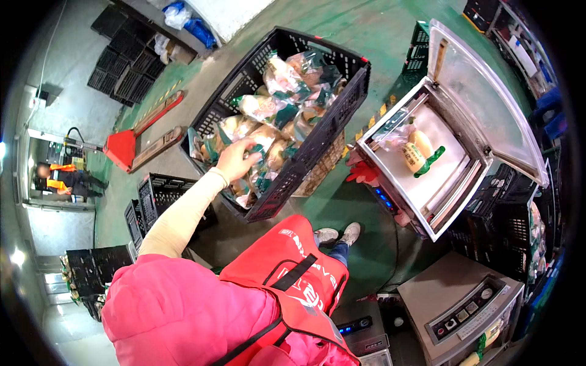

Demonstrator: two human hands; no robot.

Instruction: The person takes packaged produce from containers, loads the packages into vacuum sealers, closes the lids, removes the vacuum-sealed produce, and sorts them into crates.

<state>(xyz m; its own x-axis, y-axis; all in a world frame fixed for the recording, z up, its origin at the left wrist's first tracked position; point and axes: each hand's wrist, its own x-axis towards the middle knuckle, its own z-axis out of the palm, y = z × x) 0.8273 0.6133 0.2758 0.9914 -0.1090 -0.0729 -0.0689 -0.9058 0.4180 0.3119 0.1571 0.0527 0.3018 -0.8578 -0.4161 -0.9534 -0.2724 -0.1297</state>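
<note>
My left hand (235,160) reaches into a black slatted crate (278,198), its fingers curled on the plastic of a bagged pale vegetable (274,155). Several more bagged vegetables (287,76) fill the crate, in clear plastic with green parts. To the right stands a packing machine (427,227) with its clear lid (488,91) raised. On its white bed lies a pale, elongated bagged vegetable (415,155) with a label and a bunched green end. My right hand is out of sight.
A red glove-like thing (364,172) rests against the machine's front. At lower right is another machine with a control panel (467,308). A red pallet jack (122,149) stands to the left, with a person in an orange vest (61,177) beyond it. Black crates (125,55) are stacked far left.
</note>
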